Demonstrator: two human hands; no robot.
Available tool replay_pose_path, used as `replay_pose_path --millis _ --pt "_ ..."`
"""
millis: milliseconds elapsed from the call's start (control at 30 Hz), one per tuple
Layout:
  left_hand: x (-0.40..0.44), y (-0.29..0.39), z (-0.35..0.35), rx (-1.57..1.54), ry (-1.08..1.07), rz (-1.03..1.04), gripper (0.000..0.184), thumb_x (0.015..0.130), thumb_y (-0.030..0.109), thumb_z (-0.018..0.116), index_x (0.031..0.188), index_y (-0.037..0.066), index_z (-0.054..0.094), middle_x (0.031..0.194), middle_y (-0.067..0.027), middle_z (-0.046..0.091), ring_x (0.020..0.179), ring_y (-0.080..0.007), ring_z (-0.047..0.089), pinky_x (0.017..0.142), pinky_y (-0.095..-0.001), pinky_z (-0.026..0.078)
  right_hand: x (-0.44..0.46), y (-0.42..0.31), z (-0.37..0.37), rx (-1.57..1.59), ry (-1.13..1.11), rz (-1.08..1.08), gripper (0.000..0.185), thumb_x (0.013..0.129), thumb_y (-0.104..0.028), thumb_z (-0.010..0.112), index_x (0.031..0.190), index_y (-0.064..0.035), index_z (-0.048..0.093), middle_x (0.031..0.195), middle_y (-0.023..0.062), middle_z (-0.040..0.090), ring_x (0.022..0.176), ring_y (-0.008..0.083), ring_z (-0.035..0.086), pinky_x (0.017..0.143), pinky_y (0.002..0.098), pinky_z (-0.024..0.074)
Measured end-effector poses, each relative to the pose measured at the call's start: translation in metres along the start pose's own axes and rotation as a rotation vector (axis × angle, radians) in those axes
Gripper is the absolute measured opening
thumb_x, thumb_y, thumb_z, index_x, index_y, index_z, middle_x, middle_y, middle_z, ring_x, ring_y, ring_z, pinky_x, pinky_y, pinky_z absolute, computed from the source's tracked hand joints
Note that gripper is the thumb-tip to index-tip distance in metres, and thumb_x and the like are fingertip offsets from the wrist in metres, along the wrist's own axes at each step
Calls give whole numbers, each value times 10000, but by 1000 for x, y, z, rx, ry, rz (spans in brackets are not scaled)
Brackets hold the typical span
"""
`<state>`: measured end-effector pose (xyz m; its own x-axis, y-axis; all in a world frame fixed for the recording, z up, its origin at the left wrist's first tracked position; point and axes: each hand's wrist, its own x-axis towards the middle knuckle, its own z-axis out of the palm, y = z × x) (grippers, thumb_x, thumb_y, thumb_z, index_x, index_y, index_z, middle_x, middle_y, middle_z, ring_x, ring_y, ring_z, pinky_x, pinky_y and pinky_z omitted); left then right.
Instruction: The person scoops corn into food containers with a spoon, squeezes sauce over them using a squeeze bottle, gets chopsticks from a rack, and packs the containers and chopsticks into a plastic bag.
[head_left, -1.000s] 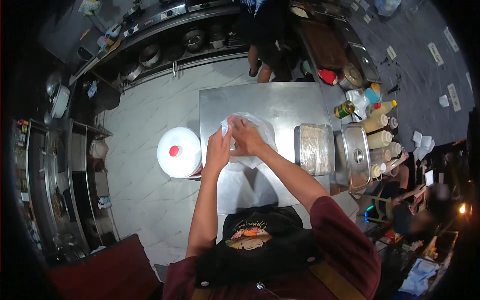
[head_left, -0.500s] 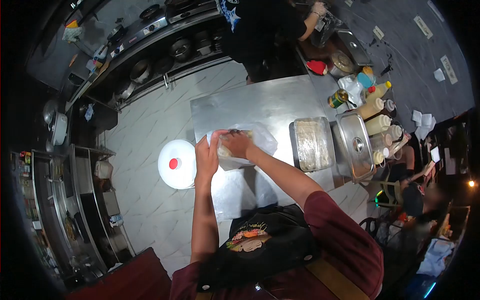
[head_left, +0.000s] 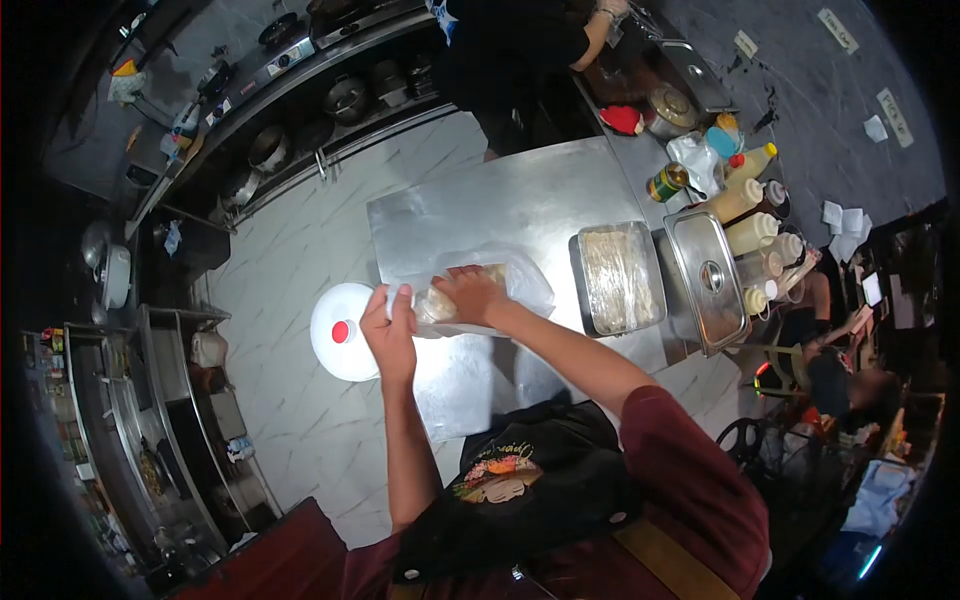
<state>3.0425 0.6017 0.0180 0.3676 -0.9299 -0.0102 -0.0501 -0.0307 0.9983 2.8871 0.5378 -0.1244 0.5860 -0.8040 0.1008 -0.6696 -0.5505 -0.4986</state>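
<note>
On the steel table [head_left: 500, 190] lies a clear plastic bag [head_left: 528, 284] with pale, lumpy contents inside. My left hand [head_left: 390, 328] has its fingers closed on the left edge of the bag. My right hand [head_left: 470, 296] rests on the pale contents at the bag's middle, its fingers spread. What is under the right palm is hidden. To the right of the bag sits a metal tray [head_left: 618, 278] covered with plastic wrap, with pale pieces in it. Neither hand touches this tray.
A white lidded bucket [head_left: 344, 345] stands left of the table. At the right are a lidded steel pan [head_left: 708, 282], sauce bottles [head_left: 752, 232] and a jar [head_left: 667, 183]. One person in black stands beyond the table; another person sits at the far right.
My left hand has moved left and down along with the bag's edge, apart from my right hand. More of the pale contents shows between them. The view has shifted and turned slightly.
</note>
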Motion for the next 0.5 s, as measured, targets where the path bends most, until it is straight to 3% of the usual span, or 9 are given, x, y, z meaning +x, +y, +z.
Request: replay_pose_path --millis 33,67,133,167,233,300,400,500 --pt "0 12 -3 35 -4 18 458 1041 116 677 638 -23 510 775 -19 550 668 -83 473 604 -276 339 -5 5 -9 34 24 -9 581 933 -518 674 1358 -123 670 1343 210 646 1255 392 622 1070 534 466" --pt "3 8 -11 84 1 30 467 1043 135 678 636 -15 505 783 -28 565 687 -97 494 639 -284 362 -11 14 -30 77 -54 -49 571 995 -583 601 1265 -88 690 1195 208 693 1138 403 662 1005 532 488" --pt "5 4 -26 79 13 5 477 1048 167 674 634 2 502 789 -39 590 714 -122 525 698 -301 398 -21 25 -90 34 -370 -94 592 1045 -608 511 1190 -74 721 1132 191 725 1102 385 680 995 524 499" --pt "4 4 -31 24 16 -31 478 1051 181 670 635 12 503 787 -42 598 723 -133 536 722 -308 411 -24 20 -131 -96 -561 -39 737 1036 -708 423 1080 -52 756 1023 164 758 1022 371 708 1020 524 480" --pt "2 7 -33 -71 30 -89 466 1054 201 661 649 27 511 775 -44 607 740 -151 555 761 -320 432 -33 37 -163 -478 -528 -251 927 953 -860 368 799 -49 790 748 139 730 826 327 708 1021 507 416" --pt "1 11 -25 -156 54 -139 439 1056 215 653 676 38 524 755 -43 607 755 -166 572 793 -328 449 -32 45 -195 -576 -460 -369 946 937 -880 357 723 -59 775 640 121 673 744 306 673 953 464 415" --pt "7 13 -20 -368 80 -117 345 1023 246 696 774 25 606 737 -24 598 784 -148 581 781 -306 456 -23 23 -247 -724 -477 -419 858 931 -838 437 670 -85 758 693 118 702 716 300 684 942 446 388" --pt "14 26 -31 -144 -54 -157 296 971 290 760 909 9 694 743 -3 586 802 -117 582 731 -283 457 -28 16 -274 -538 -420 -459 614 919 -652 632 709 -91 766 671 106 685 700 315 676 919 428 411"
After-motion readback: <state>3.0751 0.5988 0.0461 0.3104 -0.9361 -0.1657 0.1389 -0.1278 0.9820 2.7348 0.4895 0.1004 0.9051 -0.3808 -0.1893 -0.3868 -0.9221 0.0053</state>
